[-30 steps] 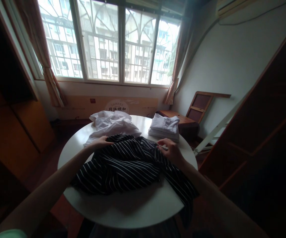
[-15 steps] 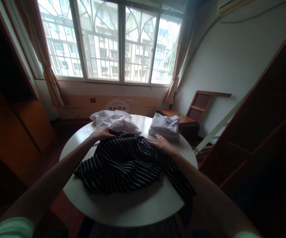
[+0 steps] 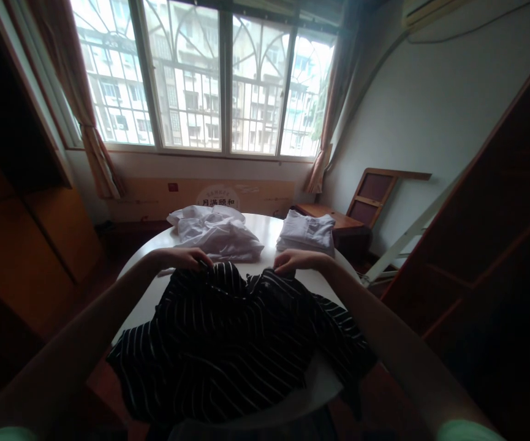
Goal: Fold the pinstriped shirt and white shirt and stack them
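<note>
Striped garment point(image 3: 228, 331): dark cloth with thin white stripes, its far edge raised between the two hands and its lower part draped toward the person, over the near side of the round white desk point(image 3: 267, 228).
Left hand point(image 3: 192, 260): pinching the far edge of the cloth, fingertips turned down over it.
Right hand point(image 3: 299, 260): pinching the same edge farther to the right, the neck-like dip of the cloth lying between the hands.
Just changed: half a second ago the right hand lay more open on a bunched heap; now it grips, and the cloth has been drawn up and nearer — it covers much of the desk's near part, which was bare then.
What that means: the garment appears to be under control at two points and more spread than heaped, though folds and creases remain across it.
Right-hand side: a sleeve-like length point(image 3: 350, 343) slopes down past the desk's edge — the shade there is deep, so where it ends is hard to tell.
White cloth pile point(image 3: 214, 231): loose and crumpled, beyond the left hand.
Folded white stack point(image 3: 305, 231): neat, just beyond the right hand.
</note>
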Motion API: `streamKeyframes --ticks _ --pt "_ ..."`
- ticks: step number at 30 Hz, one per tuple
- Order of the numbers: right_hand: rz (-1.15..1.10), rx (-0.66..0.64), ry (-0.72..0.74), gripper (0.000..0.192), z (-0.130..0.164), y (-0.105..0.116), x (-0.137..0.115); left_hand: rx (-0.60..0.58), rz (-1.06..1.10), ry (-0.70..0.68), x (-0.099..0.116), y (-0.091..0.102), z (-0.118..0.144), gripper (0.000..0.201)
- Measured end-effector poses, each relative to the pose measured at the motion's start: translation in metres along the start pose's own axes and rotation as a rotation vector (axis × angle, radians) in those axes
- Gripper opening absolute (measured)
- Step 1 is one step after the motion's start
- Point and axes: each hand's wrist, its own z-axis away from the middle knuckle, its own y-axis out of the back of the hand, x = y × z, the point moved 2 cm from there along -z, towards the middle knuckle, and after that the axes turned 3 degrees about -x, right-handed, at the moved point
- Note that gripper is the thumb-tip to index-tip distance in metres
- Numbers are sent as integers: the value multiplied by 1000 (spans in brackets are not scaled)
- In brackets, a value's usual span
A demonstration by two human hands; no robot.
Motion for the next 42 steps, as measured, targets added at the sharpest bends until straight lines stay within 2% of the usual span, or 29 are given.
streamKeyframes --ticks 1,3,5,6,7,9,11,12,15,16,17,18,20,23,26,28,30,33,35,36,38,40,42 --pt "14 131 -37 19 1 13 -4 121 -17 7 0 10 -5 23" --pt "-15 492 -99 18 1 39 -11 485 -90 -41 5 28 -16 30" --pt "-110 770 -25 23 2 54 -19 857 -219 -121 13 38 -26 45" --pt "-158 823 60 28 2 56 -23 992 -294 -151 18 39 -30 53" --pt "-190 817 153 32 3 56 -26 1073 -371 -173 21 37 -32 61" --pt "-180 715 282 39 7 46 -29 1113 -505 -206 24 26 -32 69" --pt "-94 608 297 40 16 27 -26 1009 -611 -273 18 9 -25 63" --pt "-34 574 282 38 23 16 -23 901 -649 -310 13 -1 -18 57" --pt "149 533 195 27 45 -23 -11 478 -706 -352 -14 -36 4 36" --pt "191 510 160 25 51 -38 -7 378 -718 -335 -23 -48 10 30" --pt "232 469 126 25 56 -52 -4 328 -737 -327 -32 -60 15 27" --pt "287 456 87 24 59 -66 -1 308 -757 -339 -38 -73 18 24" --pt "435 534 -18 29 60 -86 4 275 -805 -408 -46 -98 17 24" --pt "656 673 -216 46 51 -102 10 307 -925 -478 -45 -128 1 30" --pt "749 636 -300 28 37 -98 13 340 -1042 -443 -35 -143 -21 18" --pt "710 614 -314 18 30 -82 13 328 -998 -427 -25 -140 -28 19" --pt "599 645 -338 18 27 -55 13 293 -808 -425 -14 -128 -25 19" --pt "353 767 -367 23 28 -11 14 235 -378 -375 -1 -92 -2 25" --pt "261 869 -317 26 30 7 16 266 -102 -287 2 -63 18 32" --pt "250 890 -259 30 31 10 16 249 10 -240 2 -51 27 39" --pt "279 855 -104 48 33 3 17 89 153 -131 -2 -38 38 56" --pt "318 765 37 62 37 -18 17 -55 210 -99 -6 -37 40 66" --pt "366 664 120 59 42 -45 19 -87 145 -140 -12 -44 33 62"
